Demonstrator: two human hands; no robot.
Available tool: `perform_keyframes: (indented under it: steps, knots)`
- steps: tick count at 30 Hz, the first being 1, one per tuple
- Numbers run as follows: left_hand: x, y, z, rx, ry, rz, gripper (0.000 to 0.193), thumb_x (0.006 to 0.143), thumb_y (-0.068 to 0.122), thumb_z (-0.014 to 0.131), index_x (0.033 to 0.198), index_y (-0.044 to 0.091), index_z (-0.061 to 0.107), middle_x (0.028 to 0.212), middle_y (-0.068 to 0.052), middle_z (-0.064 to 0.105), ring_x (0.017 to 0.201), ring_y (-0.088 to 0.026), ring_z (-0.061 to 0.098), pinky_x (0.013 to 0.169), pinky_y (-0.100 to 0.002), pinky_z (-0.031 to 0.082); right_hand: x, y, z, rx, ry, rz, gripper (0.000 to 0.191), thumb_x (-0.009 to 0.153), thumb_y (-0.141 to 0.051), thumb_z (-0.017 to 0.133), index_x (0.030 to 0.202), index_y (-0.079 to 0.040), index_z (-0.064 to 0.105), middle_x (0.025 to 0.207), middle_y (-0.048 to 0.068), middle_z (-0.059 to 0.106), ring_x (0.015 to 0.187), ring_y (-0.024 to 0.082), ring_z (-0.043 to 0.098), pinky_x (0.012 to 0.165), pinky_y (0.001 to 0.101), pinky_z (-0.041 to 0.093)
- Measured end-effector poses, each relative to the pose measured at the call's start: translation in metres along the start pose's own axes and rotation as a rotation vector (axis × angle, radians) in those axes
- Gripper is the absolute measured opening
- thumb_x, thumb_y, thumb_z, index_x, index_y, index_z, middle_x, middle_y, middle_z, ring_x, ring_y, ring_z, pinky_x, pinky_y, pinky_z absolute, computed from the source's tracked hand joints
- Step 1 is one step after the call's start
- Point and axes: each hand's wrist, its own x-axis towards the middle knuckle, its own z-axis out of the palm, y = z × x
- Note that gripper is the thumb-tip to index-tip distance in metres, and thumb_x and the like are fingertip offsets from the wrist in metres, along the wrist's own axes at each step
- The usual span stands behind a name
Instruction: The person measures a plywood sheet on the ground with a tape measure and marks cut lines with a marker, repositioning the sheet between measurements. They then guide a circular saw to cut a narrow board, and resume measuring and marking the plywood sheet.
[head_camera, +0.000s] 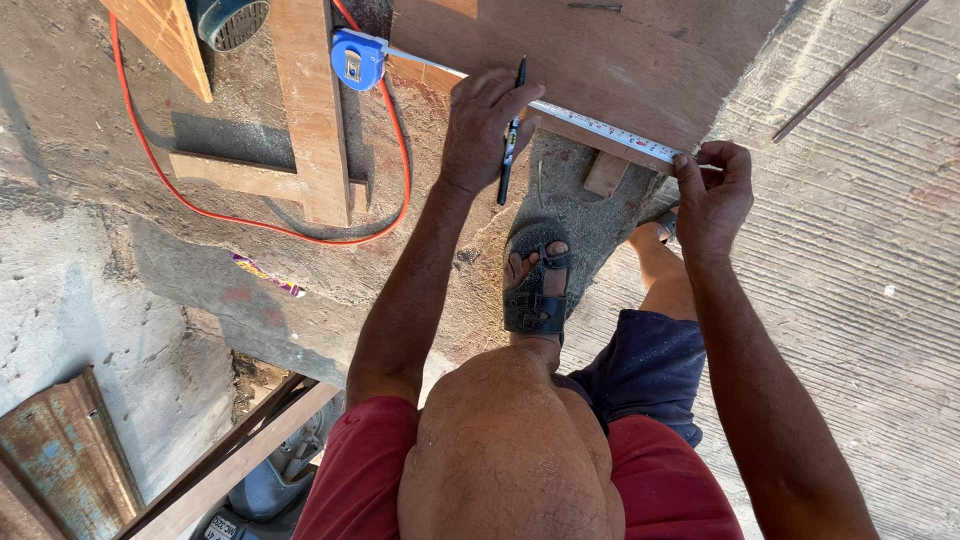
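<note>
Along the board edge: my tape blade (600, 125) runs from ten o'clock to four o'clock over the plywood board (600, 50).
Case: blue tape case (357, 58) at ten o'clock.
Left hand (480, 130): presses the blade, gripping a pen (512, 135) pointing twelve o'clock.
Right hand (712, 195): pinches the blade's end at four o'clock.

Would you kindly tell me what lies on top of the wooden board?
A white measuring tape stretches along the wooden board edge, pinned by the left hand holding a pen; the right hand covers its end.

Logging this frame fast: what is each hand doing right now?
Left hand: closed on a black pen, pressing the tape measure onto the board.
Right hand: pinching the tape's end.
</note>
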Motion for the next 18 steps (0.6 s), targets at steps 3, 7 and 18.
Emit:
perform_keyframes:
  steps: [3,7,18]
  knots:
    - [0.001,-0.017,0.003,0.033,-0.065,-0.066,0.034,0.094,0.022,0.079,0.127,0.027,0.072,0.121,-0.001,0.07,0.122,-0.022,0.063,0.104,-0.043,0.045,0.0,0.001,0.001,-0.029,0.024,-0.057,0.022,0.105,-0.007,0.078,0.117,-0.005,0.06,0.105,0.006,0.066,0.091,0.011,0.07,0.073,0.0258,0.06]
    - [0.01,-0.025,0.004,0.12,-0.028,0.004,0.028,0.09,0.027,0.083,0.116,0.029,0.073,0.106,0.003,0.065,0.109,-0.02,0.06,0.1,-0.047,0.041,0.001,0.003,-0.001,-0.06,0.022,-0.092,0.022,0.105,-0.005,0.079,0.118,-0.004,0.06,0.106,0.006,0.069,0.092,0.011,0.072,0.076,0.0262,0.061]
    - [0.028,-0.035,-0.002,0.191,0.037,0.21,0.026,0.085,0.021,0.079,0.105,0.032,0.066,0.093,0.005,0.054,0.094,-0.016,0.061,0.091,-0.043,0.05,0.001,-0.005,-0.01,-0.198,-0.001,-0.26,0.013,0.103,-0.003,0.08,0.111,-0.003,0.069,0.108,0.009,0.062,0.092,0.015,0.071,0.076,0.0279,0.062]
